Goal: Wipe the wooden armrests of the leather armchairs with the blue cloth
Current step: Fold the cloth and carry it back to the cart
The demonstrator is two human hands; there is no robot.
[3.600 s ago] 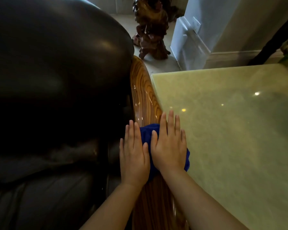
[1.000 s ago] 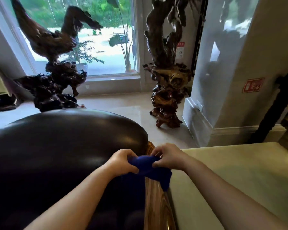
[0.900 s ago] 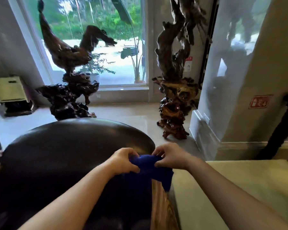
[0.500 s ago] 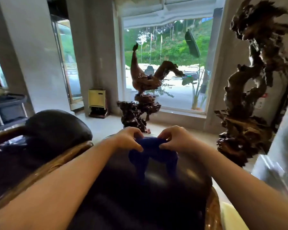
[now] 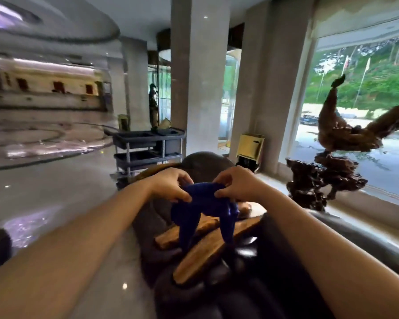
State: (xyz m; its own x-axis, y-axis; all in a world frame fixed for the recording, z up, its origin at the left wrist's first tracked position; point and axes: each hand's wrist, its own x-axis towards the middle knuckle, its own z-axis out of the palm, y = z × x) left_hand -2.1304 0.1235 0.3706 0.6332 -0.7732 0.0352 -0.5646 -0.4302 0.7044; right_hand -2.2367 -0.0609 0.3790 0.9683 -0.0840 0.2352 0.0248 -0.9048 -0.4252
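The blue cloth (image 5: pixel 203 210) hangs in the air at chest height, pinched at its top edge by my left hand (image 5: pixel 171 184) and my right hand (image 5: pixel 236 184). Its two loose ends droop down in front of two wooden armrests. The nearer wooden armrest (image 5: pixel 207 254) and a second wooden armrest (image 5: pixel 194 229) lie side by side below the cloth, between two dark leather armchairs (image 5: pixel 286 261). The cloth does not touch the wood. A further dark chair back (image 5: pixel 205 162) rises behind my hands.
A grey service cart (image 5: pixel 148 148) stands on the glossy floor beyond the chairs. A dark root-carving sculpture (image 5: pixel 327 178) sits by the window on the right. Pillars (image 5: pixel 198 77) and a small yellow box (image 5: pixel 251 146) stand behind. Open polished floor (image 5: pixel 44 192) spreads to the left.
Both hands lifted the cloth off the first armrest and kept holding it while my view swung left, from the green table to the gap between two armchairs.
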